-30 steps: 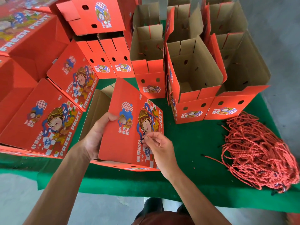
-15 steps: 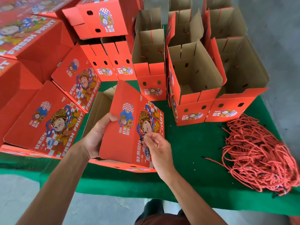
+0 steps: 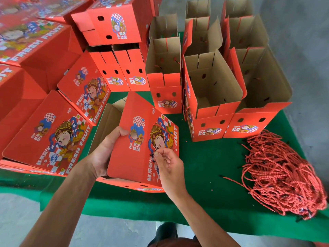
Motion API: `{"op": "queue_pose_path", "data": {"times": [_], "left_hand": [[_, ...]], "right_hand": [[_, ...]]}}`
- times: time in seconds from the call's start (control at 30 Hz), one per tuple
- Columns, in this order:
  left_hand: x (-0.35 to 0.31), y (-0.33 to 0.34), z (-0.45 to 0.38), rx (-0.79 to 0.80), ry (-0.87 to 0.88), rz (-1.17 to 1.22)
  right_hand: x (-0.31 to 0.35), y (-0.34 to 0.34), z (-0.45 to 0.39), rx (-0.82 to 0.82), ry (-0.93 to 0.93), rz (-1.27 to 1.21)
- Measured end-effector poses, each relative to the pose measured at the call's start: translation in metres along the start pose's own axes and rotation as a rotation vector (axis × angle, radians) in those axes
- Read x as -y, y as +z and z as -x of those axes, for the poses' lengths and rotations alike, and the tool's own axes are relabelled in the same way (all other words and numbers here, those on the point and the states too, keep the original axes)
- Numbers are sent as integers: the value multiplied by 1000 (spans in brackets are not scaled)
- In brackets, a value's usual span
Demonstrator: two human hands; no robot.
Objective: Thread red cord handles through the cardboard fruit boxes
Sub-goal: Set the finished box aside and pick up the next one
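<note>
Two hands work one fruit box (image 3: 135, 150), tilted on its edge at the near side of the green-covered bench (image 3: 204, 202). Left hand (image 3: 105, 152) grips the box's left edge, thumb on the printed face, fingers hidden behind. Right hand (image 3: 169, 166) pinches a dark cord tip (image 3: 152, 155) against the printed panel, apparently at a hole. Red cord (image 3: 168, 132) arcs up over the panel from that point; its far end is too small to trace. Judgement: this handle is part-threaded, one end being seated.

Box face is glossy red card with a cartoon figure, brown inside.

Right of it, a tangled cord pile (image 3: 284, 175) lies on the bench, so many handles remain. Beyond, open upright boxes (image 3: 213, 90) stand in rows; cord shows on one side wall, the rest unclear. Far left, flat stacked boxes (image 3: 48, 132).
</note>
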State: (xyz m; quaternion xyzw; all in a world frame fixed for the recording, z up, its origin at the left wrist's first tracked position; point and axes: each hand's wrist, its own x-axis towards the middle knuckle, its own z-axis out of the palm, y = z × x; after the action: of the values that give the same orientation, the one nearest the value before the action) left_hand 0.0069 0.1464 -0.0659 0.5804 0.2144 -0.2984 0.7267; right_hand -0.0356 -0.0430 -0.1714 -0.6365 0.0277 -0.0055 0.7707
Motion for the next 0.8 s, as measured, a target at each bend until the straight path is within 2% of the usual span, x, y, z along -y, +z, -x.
{"op": "queue_pose_path", "data": {"times": [0.13, 0.2, 0.3, 0.37, 0.43, 0.57, 0.67, 0.8], "left_hand": [[0, 3, 0, 26, 15, 8], [-2, 6, -1, 60, 15, -2], [-4, 14, -6, 49, -95, 13], [-3, 23, -10, 32, -113, -98], [0, 38, -12, -9, -96, -351], [3, 59, -23, 14, -61, -609], [2, 71, -28, 81, -38, -679], [10, 92, -38, 179, -58, -656]], "right_hand": [[-2, 1, 1, 8, -239, 233], [-3, 1, 1, -38, -312, 314], [-5, -6, 0, -99, -361, 401], [-6, -11, 0, -105, -410, 488], [-5, -15, 1, -104, -450, 562], [-3, -27, -2, -111, -447, 578], [-3, -38, 1, -102, -423, 570], [-6, -51, 3, -67, -338, 572]]}}
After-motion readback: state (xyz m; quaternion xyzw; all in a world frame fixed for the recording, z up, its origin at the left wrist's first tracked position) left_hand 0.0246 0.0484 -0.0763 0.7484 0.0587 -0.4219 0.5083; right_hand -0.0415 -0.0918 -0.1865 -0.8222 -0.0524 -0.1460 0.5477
